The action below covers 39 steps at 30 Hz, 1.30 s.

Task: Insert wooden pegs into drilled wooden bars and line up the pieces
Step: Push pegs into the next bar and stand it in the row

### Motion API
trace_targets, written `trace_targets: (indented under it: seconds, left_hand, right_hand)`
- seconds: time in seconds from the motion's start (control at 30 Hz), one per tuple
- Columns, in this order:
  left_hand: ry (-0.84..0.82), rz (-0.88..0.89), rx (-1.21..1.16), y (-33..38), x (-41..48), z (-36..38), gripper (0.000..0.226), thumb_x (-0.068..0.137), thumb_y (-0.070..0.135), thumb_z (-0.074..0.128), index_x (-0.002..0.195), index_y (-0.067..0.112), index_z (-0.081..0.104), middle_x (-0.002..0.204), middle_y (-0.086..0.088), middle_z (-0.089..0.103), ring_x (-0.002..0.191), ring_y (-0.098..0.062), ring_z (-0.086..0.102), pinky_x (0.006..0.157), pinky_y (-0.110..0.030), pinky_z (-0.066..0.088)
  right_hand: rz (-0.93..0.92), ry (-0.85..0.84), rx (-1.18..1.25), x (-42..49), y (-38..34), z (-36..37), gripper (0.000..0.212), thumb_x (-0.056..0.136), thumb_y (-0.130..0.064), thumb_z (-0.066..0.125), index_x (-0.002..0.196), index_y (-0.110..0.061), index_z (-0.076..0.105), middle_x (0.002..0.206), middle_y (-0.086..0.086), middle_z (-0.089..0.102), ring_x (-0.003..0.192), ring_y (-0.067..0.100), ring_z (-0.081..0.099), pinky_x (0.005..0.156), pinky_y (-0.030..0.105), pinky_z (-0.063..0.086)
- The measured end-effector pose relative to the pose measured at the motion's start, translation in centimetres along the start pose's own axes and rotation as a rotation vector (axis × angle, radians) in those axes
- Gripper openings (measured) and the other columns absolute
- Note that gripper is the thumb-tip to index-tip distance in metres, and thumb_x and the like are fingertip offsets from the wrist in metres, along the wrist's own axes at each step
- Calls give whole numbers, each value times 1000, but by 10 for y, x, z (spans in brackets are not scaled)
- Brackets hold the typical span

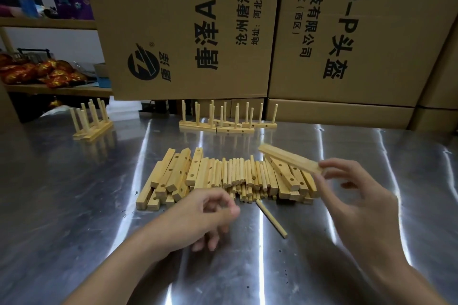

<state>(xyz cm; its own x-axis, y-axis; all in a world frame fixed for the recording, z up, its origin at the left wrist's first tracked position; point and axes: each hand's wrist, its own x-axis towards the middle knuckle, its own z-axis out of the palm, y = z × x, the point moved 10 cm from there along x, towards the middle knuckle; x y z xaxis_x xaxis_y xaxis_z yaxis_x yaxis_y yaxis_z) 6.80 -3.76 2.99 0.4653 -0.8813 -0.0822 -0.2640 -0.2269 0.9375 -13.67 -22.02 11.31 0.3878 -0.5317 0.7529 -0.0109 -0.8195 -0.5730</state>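
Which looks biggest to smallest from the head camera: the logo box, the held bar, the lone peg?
1. logo box
2. held bar, pinched by the right hand
3. lone peg, thinner and shorter-looking, though it lies nearer the camera

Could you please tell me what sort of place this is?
Probably a small workshop or stockroom: large printed cardboard cartons stand stacked behind a shiny metal worktable, wooden shelves at the left hold packaged goods, and a pile of loose wooden bars and pegs lies on the table.

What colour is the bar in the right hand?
The bar is pale yellow wood, seen in head view.
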Motion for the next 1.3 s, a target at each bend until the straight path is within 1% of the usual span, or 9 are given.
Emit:
trace_targets:
  seconds: [0.13, 0.3, 0.4, 0.53, 0.7, 0.83, 0.93, 1.1, 1.3]
  left_hand:
    - [106, 41, -315, 8, 1, -8, 44, 95, 54, 66, 128, 25, 66, 110, -7, 79, 74, -28, 76, 42, -24, 50]
    - [235, 91, -543, 10, -2, -24, 40, 92, 43, 74, 122, 18, 76, 118, -9, 79, 95, -27, 80, 48, -22, 54]
    - [222, 114, -552, 14, -2, -22, 44, 93, 37, 76, 130, 13, 69, 121, -8, 79, 111, -28, 77, 55, -24, 60]
    - [262, 106, -529, 11, -1, -21, 33, 99, 28, 73, 127, 11, 68, 114, -8, 81, 105, -26, 79, 61, -27, 63]
    - [253, 90, -496, 7, 2, -24, 25, 105, 17, 64, 128, 18, 72, 115, -7, 81, 106, -24, 78, 69, -29, 63]
    - [188, 26, -488, 0, 4, -16, 42, 104, 5, 62, 139, 29, 61, 115, -8, 80, 108, -30, 78, 76, -38, 64]
    - [135, 42, -419, 3, 5, -12, 65, 97, -2, 68, 135, 50, 62, 109, -4, 81, 104, -35, 78, 80, -46, 66]
    - [103, 74, -252, 7, 3, -10, 57, 95, 6, 77, 127, 53, 68, 107, -10, 79, 102, -35, 78, 87, -52, 65]
    - [117, 29, -207, 5, 0, -7, 58, 92, 15, 83, 140, 37, 59, 108, -7, 80, 101, -35, 77, 84, -45, 66]
  right_hand:
    - [-158, -169, 91, -16, -32, 29, 26, 87, -17, 85, 105, -31, 73, 100, -17, 73, 93, 8, 69, 80, 15, 49]
    - [-296, -372, 69, -36, -46, 59, 26, 86, -13, 85, 99, -31, 71, 101, -17, 67, 97, 13, 66, 77, 28, 50]
    - [-346, -421, 29, -41, -53, 66, 21, 88, -17, 82, 99, -31, 70, 103, -18, 63, 96, 9, 63, 76, 23, 50]
    - [-371, -499, -31, -46, -58, 72, 28, 88, -22, 81, 103, -38, 64, 106, -22, 58, 95, 1, 61, 74, 18, 48]
    - [-210, -547, -152, -38, -31, 69, 23, 90, -48, 71, 106, -45, 54, 103, -25, 57, 96, 1, 61, 70, 25, 53]
    - [-54, -651, -330, -43, 4, 78, 32, 86, -75, 59, 107, -52, 51, 100, -30, 56, 99, -6, 54, 70, 20, 48]
    - [26, -677, -364, -43, 15, 82, 23, 89, -68, 63, 93, -46, 59, 88, -25, 58, 90, -5, 53, 66, 20, 43]
    - [159, -654, -371, -40, 28, 76, 11, 92, -50, 70, 86, -41, 67, 81, -20, 65, 80, 0, 60, 63, 23, 50]
    - [330, -665, 177, -39, 20, 84, 13, 98, -36, 69, 92, -29, 77, 78, -8, 72, 72, 7, 66, 67, 20, 50]
